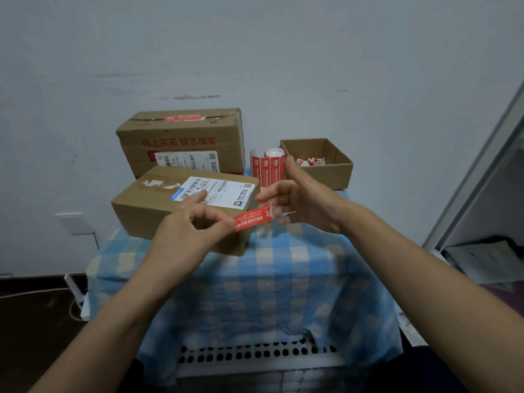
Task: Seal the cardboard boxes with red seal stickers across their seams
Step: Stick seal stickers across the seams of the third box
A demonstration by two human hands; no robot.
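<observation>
A red seal sticker [251,219] hangs in the air just in front of the near cardboard box [147,211]. My left hand [192,225] pinches its left end, while my right hand [300,199] pinches its right end, where a bit of white backing shows. The near box lies flat with a white shipping label on top. Behind it stands a larger cardboard box [181,134] with a red sticker [185,118] across its top seam. A roll of red stickers [269,165] stands to the right of the boxes.
A small open carton [340,171] with crumpled backing scraps sits at the back right. Everything rests on a blue checked cloth [269,279] over a white perforated crate. A wall is close behind, a cabinet edge at the right.
</observation>
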